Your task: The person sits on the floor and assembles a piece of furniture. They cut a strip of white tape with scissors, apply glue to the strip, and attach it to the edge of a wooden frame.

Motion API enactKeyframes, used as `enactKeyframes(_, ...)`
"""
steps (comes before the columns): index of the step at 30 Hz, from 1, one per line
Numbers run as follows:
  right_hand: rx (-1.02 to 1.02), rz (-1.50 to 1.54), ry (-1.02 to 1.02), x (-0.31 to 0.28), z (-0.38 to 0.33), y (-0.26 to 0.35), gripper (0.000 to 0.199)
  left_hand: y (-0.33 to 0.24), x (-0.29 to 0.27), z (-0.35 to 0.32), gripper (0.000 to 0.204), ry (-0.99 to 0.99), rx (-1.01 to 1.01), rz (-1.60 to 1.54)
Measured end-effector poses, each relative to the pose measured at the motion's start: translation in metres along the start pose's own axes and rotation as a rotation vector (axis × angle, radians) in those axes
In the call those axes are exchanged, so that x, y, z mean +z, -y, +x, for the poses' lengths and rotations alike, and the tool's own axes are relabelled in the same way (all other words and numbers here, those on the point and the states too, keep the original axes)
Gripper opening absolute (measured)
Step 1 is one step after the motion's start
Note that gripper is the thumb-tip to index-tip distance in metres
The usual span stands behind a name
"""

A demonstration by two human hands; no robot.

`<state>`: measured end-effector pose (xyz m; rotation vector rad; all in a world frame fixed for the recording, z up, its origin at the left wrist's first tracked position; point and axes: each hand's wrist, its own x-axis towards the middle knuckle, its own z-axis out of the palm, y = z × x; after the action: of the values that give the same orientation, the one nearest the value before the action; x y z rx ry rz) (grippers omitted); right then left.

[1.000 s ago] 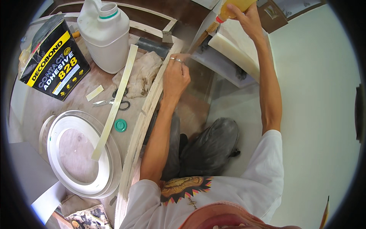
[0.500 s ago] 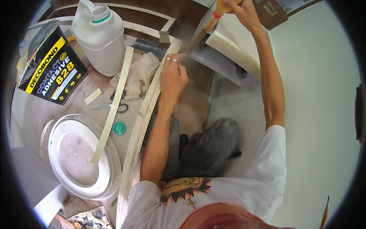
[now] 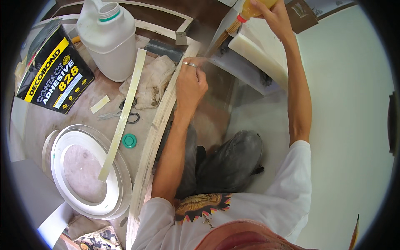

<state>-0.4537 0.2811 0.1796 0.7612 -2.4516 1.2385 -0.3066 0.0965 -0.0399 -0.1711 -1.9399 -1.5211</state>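
Translucent plastic jug (image 3: 109,39), stained cloth rag (image 3: 151,81)

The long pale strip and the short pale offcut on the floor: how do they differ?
The long strip is many times the length of the short offcut. The long strip leans over the white ring and crosses the scissors; the short offcut lies flat, apart from both. Both are cream and thin.

Both arms outstretched (right hand (image 3: 273,14) clenched)

1 white jug (image 3: 109,39), 1 black can (image 3: 54,75), 1 scissors (image 3: 121,114), 1 green cap (image 3: 129,141), 2 hands.
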Motion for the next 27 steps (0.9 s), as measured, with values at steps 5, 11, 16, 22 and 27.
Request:
enactKeyframes(5,-0.165,-0.062,-0.036,-0.002,0.009,-0.019,0.066,-0.005,0.000,0.001,0.030,0.008,-0.015,-0.032)
enactKeyframes(11,-0.069,-0.042,-0.029,0.004,0.021,-0.017,0.067,-0.005,-0.005,0.004,0.030,0.015,-0.018,-0.012)
enactKeyframes(16,-0.183,-0.045,0.012,-0.001,0.023,-0.023,0.067,-0.006,-0.001,0.004,0.030,0.007,-0.011,-0.035)
enactKeyframes(22,-0.066,0.002,-0.012,0.007,0.023,-0.005,0.070,-0.007,-0.002,0.002,0.030,0.010,-0.028,-0.053)
enactKeyframes(27,-0.119,-0.076,0.041,0.003,0.025,-0.016,0.073,-0.008,-0.004,0.001,0.030,0.017,-0.029,-0.040)
